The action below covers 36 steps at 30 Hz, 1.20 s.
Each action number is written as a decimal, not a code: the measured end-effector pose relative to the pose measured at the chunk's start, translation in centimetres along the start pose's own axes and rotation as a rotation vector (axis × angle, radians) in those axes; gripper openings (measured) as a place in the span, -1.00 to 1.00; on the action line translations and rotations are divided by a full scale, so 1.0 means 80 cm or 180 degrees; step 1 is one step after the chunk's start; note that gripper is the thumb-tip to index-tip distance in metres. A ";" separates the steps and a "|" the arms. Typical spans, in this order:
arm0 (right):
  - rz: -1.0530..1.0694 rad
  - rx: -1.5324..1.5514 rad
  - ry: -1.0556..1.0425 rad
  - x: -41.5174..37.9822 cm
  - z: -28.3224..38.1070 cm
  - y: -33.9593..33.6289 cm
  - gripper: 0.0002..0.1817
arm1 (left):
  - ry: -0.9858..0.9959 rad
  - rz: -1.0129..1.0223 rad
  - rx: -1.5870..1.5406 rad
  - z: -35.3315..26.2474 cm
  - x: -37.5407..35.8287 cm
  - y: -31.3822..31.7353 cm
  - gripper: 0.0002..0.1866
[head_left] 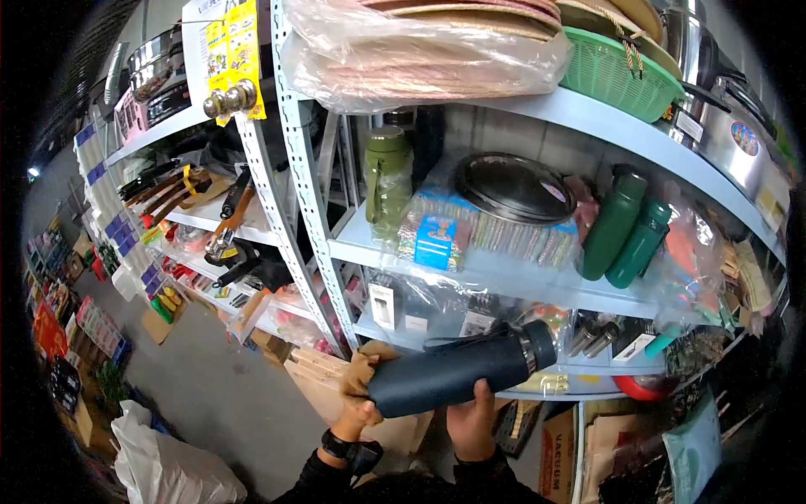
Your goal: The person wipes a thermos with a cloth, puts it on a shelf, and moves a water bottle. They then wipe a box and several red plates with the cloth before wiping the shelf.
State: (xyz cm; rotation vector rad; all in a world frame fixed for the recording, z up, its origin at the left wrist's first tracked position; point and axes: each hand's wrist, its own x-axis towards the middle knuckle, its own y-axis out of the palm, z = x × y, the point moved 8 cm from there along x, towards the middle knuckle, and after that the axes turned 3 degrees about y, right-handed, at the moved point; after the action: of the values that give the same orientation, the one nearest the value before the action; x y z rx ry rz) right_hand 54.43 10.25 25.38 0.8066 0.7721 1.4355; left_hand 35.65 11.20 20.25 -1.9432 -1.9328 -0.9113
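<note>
A dark blue bottle (pixel 457 370) with a black lid and a silver ring lies nearly level in front of the shelves, its lid to the right. My left hand (pixel 353 417) is closed on a crumpled brown cloth (pixel 366 366) pressed against the bottle's base. Under the bottle's middle, my right hand (pixel 472 424) supports it, thumb up along its side. Behind, on the middle shelf (pixel 520 281), stand an olive green bottle (pixel 388 181) and two dark green bottles (pixel 614 227), with a round black lid (pixel 515 188) between them.
Plastic-wrapped woven hats (pixel 437 59) and a green basket (pixel 617 76) sit on the top shelf. Boxed items line the lower shelf (pixel 403 334). A white sack (pixel 168 458) stands on the floor at lower left. Metal uprights (pixel 306 185) divide the shelving.
</note>
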 end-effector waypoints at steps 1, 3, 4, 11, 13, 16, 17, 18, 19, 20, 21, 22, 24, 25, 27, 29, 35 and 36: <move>-0.0042 -0.0199 -0.0055 0.001 -0.003 -0.002 -0.33 | -0.0110 -0.0155 -0.0067 -0.001 -0.003 0.008 -0.30; -0.0011 -0.0389 -0.0037 0.004 -0.006 0.000 -0.30 | -0.0888 -0.0241 -0.0787 0.010 -0.015 0.031 -0.17; 0.0005 -0.0494 -0.0038 0.004 -0.008 -0.002 -0.28 | -0.0908 -0.0366 -0.0891 0.015 -0.017 0.031 -0.18; 0.0424 -0.0827 -0.0435 -0.017 -0.039 0.032 -0.01 | -0.0183 -0.0780 -0.1389 -0.070 0.033 0.003 -0.67; 0.0376 -0.0722 -0.0416 -0.027 -0.054 0.068 0.06 | -0.0233 -0.0748 -0.1399 -0.077 0.031 -0.028 -0.67; 0.0387 -0.0820 -0.0373 -0.043 -0.085 0.103 0.14 | -0.0372 -0.0467 -0.1753 -0.072 0.030 -0.070 -0.68; 0.0468 -0.0797 -0.0369 -0.046 -0.100 0.103 0.15 | -0.0640 -0.0340 -0.1776 -0.065 0.024 -0.083 -0.67; 0.0548 -0.0772 -0.0365 -0.051 -0.115 0.105 0.17 | -0.0909 -0.0209 -0.1795 -0.062 0.016 -0.095 -0.66; 0.0428 -0.0678 -0.0370 -0.058 -0.126 0.107 0.14 | -0.1460 -0.0263 -0.1644 -0.057 0.003 -0.109 -0.59; 0.0633 -0.0570 -0.0420 -0.058 -0.141 0.092 0.06 | -0.1765 -0.0057 -0.1572 -0.059 -0.004 -0.115 -0.56; 0.0845 -0.0466 -0.0466 -0.051 -0.158 0.056 -0.02 | -0.2060 0.0151 -0.1494 -0.062 -0.011 -0.119 -0.53; 0.1016 -0.0349 -0.0479 -0.064 -0.155 0.095 -0.08 | -0.2342 0.0357 -0.1411 -0.068 -0.016 -0.124 -0.50; 0.1002 -0.0377 -0.0532 -0.082 -0.156 0.126 -0.14 | -0.2361 0.0527 -0.1633 -0.098 -0.011 -0.146 -0.46; 0.0819 -0.0513 -0.0587 -0.088 -0.159 0.110 -0.14 | -0.2273 0.0361 -0.1927 -0.104 -0.007 -0.165 -0.47; 0.0309 -0.0816 -0.0933 -0.102 -0.162 0.097 -0.15 | -0.2024 0.0417 -0.1998 -0.114 -0.004 -0.184 -0.48; 0.0230 -0.0950 -0.0976 -0.105 -0.171 0.099 -0.02 | -0.1704 0.0841 -0.1566 -0.114 -0.016 -0.190 -0.47; 0.0300 -0.1199 -0.1035 -0.107 -0.202 0.118 0.14 | -0.2265 0.0397 -0.2360 -0.106 -0.070 -0.173 -0.38; 0.0434 -0.1356 -0.0940 -0.100 -0.207 0.110 0.15 | -0.2332 0.0244 -0.2710 -0.115 -0.069 -0.175 -0.36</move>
State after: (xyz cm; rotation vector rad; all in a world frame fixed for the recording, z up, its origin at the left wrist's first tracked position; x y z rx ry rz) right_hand 35.74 2.25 23.87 0.7241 0.1774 1.4890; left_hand 20.29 2.60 20.71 -3.1768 -1.9310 -1.2580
